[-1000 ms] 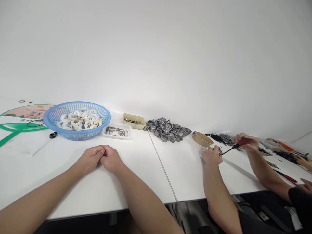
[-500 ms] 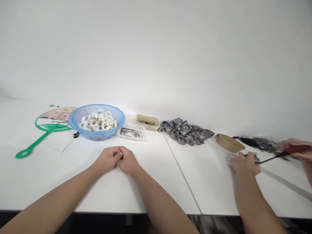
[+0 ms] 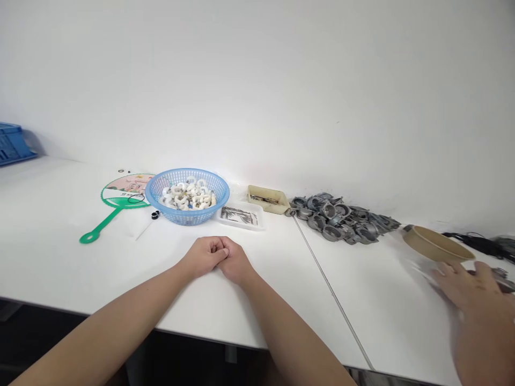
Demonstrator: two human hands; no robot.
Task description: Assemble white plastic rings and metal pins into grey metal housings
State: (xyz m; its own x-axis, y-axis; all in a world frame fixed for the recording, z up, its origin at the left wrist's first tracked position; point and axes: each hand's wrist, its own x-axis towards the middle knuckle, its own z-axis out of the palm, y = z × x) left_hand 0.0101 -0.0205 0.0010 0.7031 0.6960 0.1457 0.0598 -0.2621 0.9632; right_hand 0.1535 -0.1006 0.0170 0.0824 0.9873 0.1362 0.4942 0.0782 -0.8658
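Note:
My left hand [image 3: 204, 257] and my right hand [image 3: 237, 262] are clasped together on the white table [image 3: 229, 305], fingers folded and thumbs on top. No object shows between them. Just beyond them stands a blue plastic basket [image 3: 187, 216] holding many white ring-shaped parts [image 3: 189, 194]. Beside it lies a shallow white tray [image 3: 243, 226] with thin dark pieces in it. A cream tray [image 3: 279, 208] with small thin items sits behind that one.
Grey metal ring-shaped parts [image 3: 341, 220] are heaped along the wall. Right of them are a tan container [image 3: 436, 244] and a co-worker's hand [image 3: 470, 289]. A green-handled fan [image 3: 108, 217] lies left of the basket. A blue crate [image 3: 14, 142] stands far left.
The view has turned left, so things appear farther right and the blue crate has come in. My hands stay clasped. The co-worker's other hand with the red-handled tool has left the view.

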